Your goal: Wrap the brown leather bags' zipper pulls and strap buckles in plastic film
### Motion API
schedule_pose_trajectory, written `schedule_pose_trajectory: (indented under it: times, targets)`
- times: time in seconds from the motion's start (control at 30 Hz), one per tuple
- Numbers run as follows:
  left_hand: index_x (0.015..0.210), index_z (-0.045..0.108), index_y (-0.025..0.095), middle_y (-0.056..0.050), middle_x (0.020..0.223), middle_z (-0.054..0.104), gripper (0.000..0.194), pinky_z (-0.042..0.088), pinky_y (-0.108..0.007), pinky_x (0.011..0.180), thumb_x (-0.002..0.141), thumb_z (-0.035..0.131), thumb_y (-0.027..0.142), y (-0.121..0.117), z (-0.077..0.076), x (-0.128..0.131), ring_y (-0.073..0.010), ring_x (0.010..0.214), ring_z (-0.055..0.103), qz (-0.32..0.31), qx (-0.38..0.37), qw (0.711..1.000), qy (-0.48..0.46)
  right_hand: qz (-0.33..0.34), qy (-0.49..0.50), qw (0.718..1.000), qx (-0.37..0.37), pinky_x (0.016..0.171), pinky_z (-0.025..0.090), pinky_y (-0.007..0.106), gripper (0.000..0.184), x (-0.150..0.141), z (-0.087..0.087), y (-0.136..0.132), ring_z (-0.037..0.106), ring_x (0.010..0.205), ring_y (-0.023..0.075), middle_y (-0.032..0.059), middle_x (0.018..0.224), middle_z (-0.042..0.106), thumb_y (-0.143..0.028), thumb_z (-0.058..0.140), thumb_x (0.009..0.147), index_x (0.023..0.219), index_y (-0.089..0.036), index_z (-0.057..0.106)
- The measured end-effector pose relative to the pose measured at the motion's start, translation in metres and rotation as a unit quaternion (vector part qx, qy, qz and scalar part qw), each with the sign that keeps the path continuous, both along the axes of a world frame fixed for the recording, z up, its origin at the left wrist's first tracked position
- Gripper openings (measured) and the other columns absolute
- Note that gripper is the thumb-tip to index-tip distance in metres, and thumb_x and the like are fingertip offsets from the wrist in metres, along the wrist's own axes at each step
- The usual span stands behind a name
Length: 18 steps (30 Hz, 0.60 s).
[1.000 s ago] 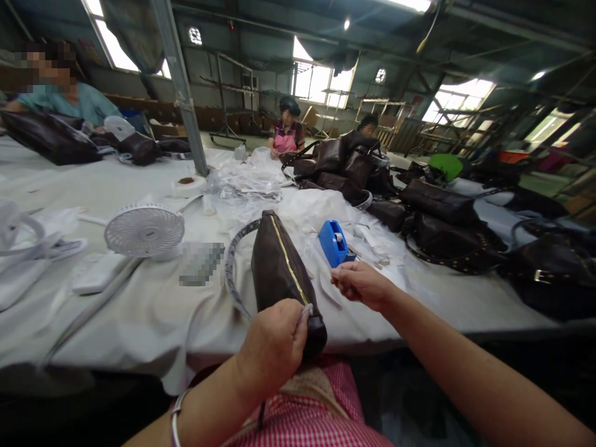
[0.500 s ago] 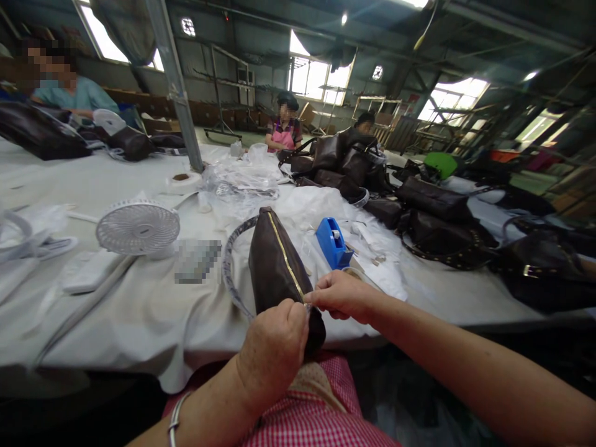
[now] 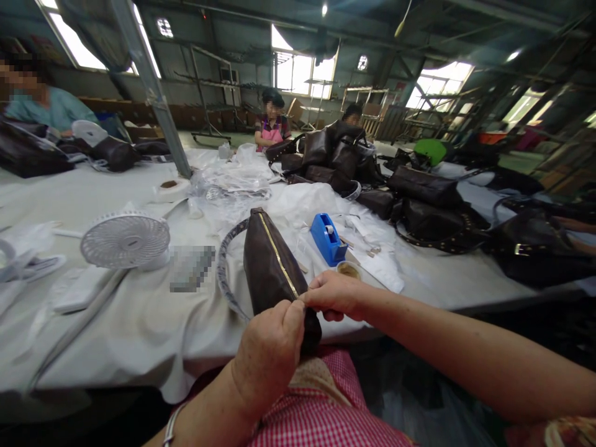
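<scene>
A dark brown leather handbag [image 3: 265, 267] lies at the table's near edge, its gold zipper [image 3: 278, 254] running lengthwise along the top. Its strap [image 3: 224, 267], covered in a pale wrapping, curves out on the left side. My left hand [image 3: 272, 341] is closed on the near end of the bag, beside the zipper. Thumb and forefinger of my right hand [image 3: 333, 295] pinch at the zipper's near end, touching my left fingertips. Whatever small part lies between the fingertips is hidden.
Right of the bag stand a blue tape dispenser [image 3: 328, 239] and a small round tub [image 3: 348, 269]. A white fan [image 3: 125, 241] is on the left. Dark bags [image 3: 335, 155] are heaped behind, near co-workers. A metal post [image 3: 151, 87] rises from the table [image 3: 112, 186].
The view has shifted slightly, so most things appear farther left. Both hands stay at the zipper's near end, and my right fingertips now meet my left ones.
</scene>
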<state>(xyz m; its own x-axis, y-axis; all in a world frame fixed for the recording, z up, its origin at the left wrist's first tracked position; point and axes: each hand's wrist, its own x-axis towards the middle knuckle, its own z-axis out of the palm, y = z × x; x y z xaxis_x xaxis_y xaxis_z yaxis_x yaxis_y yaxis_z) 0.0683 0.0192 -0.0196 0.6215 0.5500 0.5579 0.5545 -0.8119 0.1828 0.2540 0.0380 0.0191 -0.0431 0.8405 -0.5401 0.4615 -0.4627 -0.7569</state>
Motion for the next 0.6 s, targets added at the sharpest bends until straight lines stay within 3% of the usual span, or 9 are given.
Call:
schedule_pose_trajectory:
  times: [0.13, 0.27, 0.47, 0.6]
  targets:
    - [0.086, 0.056, 0.019, -0.005, 0.073, 0.062, 0.023, 0.045, -0.033, 0.059, 0.099, 0.038, 0.017, 0.005, 0.002, -0.002, -0.0211, 0.064, 0.062, 0.019, -0.081, 0.996, 0.022, -0.009, 0.085, 0.996, -0.018, 0.031, 0.027, 0.018, 0.023, 0.002, 0.012, -0.01, 0.04, 0.032, 0.0054, -0.006, 0.045, 0.051, -0.026, 0.061, 0.079, 0.058, -0.018, 0.059]
    - [0.076, 0.052, 0.021, -0.003, 0.069, 0.059, 0.027, 0.039, -0.033, 0.059, 0.099, 0.037, 0.022, 0.01, 0.011, -0.001, -0.02, 0.063, 0.057, 0.029, -0.159, 0.986, 0.038, -0.044, 0.154, 0.987, -0.004, 0.031, 0.024, 0.017, 0.012, 0.004, 0.018, -0.021, 0.039, 0.031, 0.0036, -0.004, 0.05, 0.059, -0.016, 0.062, 0.075, 0.063, -0.014, 0.066]
    - [0.069, 0.053, 0.021, 0.0, 0.065, 0.057, 0.03, 0.033, -0.029, 0.06, 0.096, 0.042, 0.029, 0.02, 0.033, 0.003, -0.0163, 0.062, 0.052, 0.043, -0.367, 0.929, -0.037, -0.096, 0.178, 0.979, 0.035, 0.031, 0.024, 0.018, 0.016, -0.002, 0.015, -0.03, 0.038, 0.032, 0.0036, -0.0028, 0.054, 0.061, -0.022, 0.067, 0.076, 0.062, -0.014, 0.065]
    - [0.067, 0.057, 0.019, 0.0, 0.064, 0.058, 0.029, 0.033, -0.028, 0.059, 0.092, 0.044, 0.029, 0.025, 0.038, 0.006, -0.016, 0.063, 0.052, 0.06, -0.408, 0.909, -0.056, -0.13, 0.173, 0.975, 0.052, 0.031, 0.025, 0.017, 0.013, -0.01, 0.017, -0.036, 0.036, 0.033, 0.0028, -0.0028, 0.058, 0.062, -0.021, 0.064, 0.08, 0.069, -0.014, 0.065]
